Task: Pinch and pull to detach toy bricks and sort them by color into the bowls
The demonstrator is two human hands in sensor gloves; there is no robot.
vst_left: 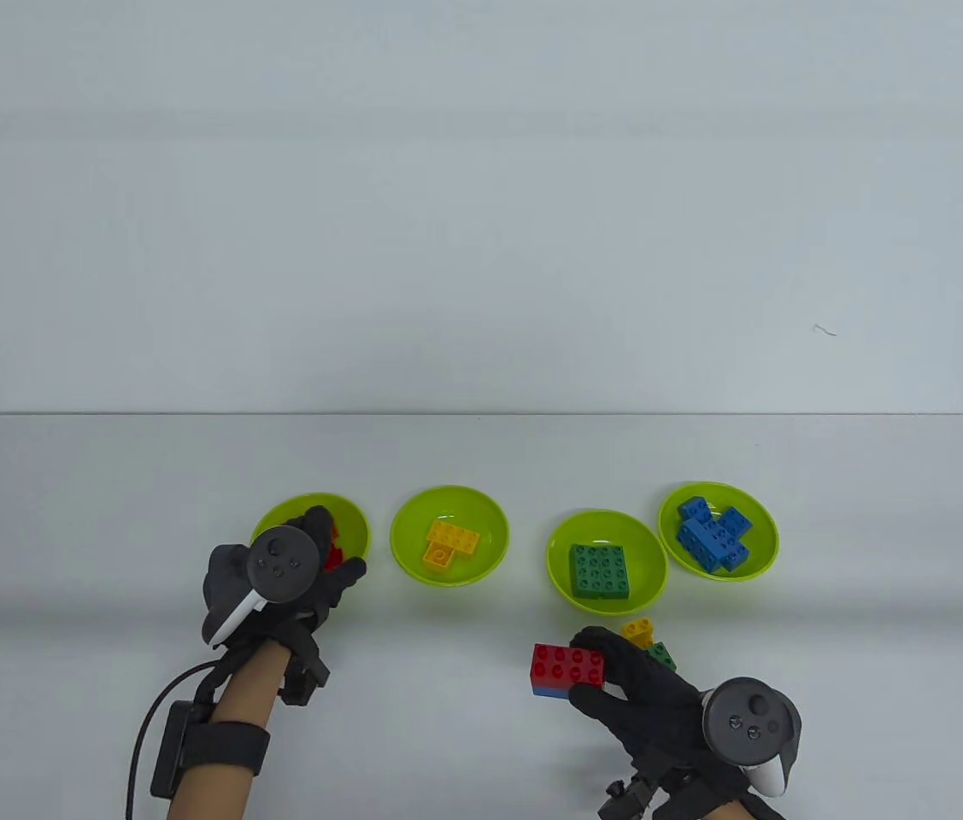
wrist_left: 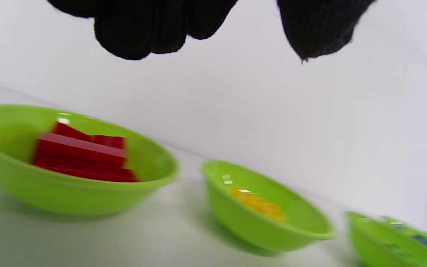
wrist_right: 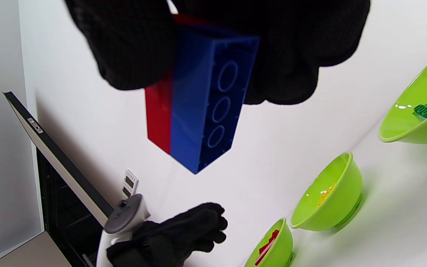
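My right hand [vst_left: 588,670] pinches a red brick stacked on a blue brick [vst_left: 566,670] and holds the pair just above the table, near the front edge. In the right wrist view the blue brick's hollow underside [wrist_right: 213,107] faces the camera, with the red brick [wrist_right: 158,111] behind it. A small yellow brick [vst_left: 638,631] and a green brick [vst_left: 662,656] lie by that hand. My left hand [vst_left: 331,547] hovers over the leftmost bowl [vst_left: 276,512], which holds red bricks [wrist_left: 83,155]. Its fingers [wrist_left: 139,29] hang relaxed and hold nothing.
Four lime-green bowls stand in a row. After the red one come a bowl [vst_left: 413,512] with yellow bricks, a bowl [vst_left: 562,547] with a green plate, and a bowl [vst_left: 759,512] with blue bricks. The table's far edge [vst_left: 481,416] meets a white wall.
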